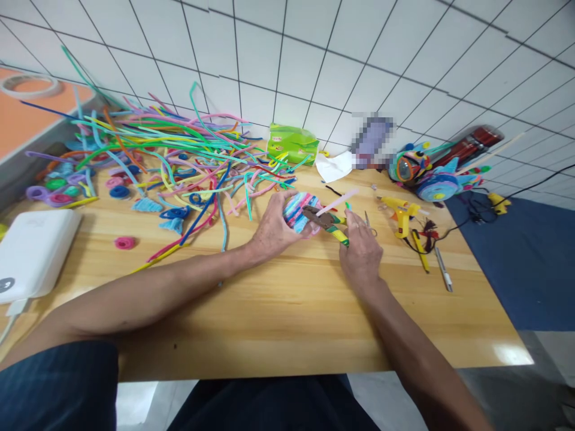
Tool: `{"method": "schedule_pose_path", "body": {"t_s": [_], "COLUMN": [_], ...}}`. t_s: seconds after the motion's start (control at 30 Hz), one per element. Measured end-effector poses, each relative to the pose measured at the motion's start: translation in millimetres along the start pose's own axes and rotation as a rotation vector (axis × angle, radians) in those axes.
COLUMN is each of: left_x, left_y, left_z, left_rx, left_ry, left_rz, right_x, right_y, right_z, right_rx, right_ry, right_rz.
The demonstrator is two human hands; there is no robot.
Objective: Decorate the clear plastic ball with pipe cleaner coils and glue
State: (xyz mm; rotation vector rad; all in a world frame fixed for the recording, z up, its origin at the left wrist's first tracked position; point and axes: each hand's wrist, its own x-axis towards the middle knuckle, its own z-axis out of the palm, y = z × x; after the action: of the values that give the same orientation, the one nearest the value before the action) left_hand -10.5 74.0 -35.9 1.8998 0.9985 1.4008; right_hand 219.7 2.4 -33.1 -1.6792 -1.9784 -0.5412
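Near the middle of the table, my left hand (275,226) grips a round striped piece of coiled pipe cleaners (297,211) in pink, blue and white. My right hand (360,248) is closed around the yellow-and-green handles of a pair of pliers (321,216). The plier jaws lie against the right side of the striped piece, by the base of a pale, translucent stick (339,201) that points up to the right. Whether the jaws bite on the stick or on the piece, I cannot tell. A small pair of scissors (369,225) lies just beyond my right hand, partly hidden.
Loose pipe cleaners (179,149) spread over the back left. A white power bank (38,254) lies at left. Along the back sits a green tissue pack (293,145). To the right are a yellow glue gun (401,214), a yellow cutter (420,251), a pen (443,269) and colourful pipe-cleaner fish (438,187).
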Motion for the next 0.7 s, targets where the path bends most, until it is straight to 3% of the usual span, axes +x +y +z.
{"method": "schedule_pose_path", "body": {"t_s": [0.13, 0.27, 0.47, 0.6, 0.7], "left_x": [0.6, 2.7, 5.1, 6.3, 5.9], "left_y": [0.5, 0.9, -2.3, -1.7, -0.1], "left_z": [-0.5, -1.4, -3.8, -6.8, -8.1], "left_rx": [-0.016, -0.029, -0.02, 0.005, 0.008], "left_ry": [-0.005, 0.006, -0.046, -0.079, -0.094], "left_rz": [-0.047, -0.125, -0.107, -0.054, -0.013], "right_x": [4.0, 2.3, -41.4, -72.7, -74.1], "right_y": [2.0, 24.2, 84.4, 111.0, 112.8], "right_z": [-7.2, -42.0, -101.0, -111.3, -109.4], "right_rx": [-0.005, -0.074, -0.148, -0.183, -0.114], "right_ry": [-0.021, -0.101, -0.464, -0.637, -0.687], "right_rz": [0.039, 0.084, 0.106, 0.179, 0.215]}}
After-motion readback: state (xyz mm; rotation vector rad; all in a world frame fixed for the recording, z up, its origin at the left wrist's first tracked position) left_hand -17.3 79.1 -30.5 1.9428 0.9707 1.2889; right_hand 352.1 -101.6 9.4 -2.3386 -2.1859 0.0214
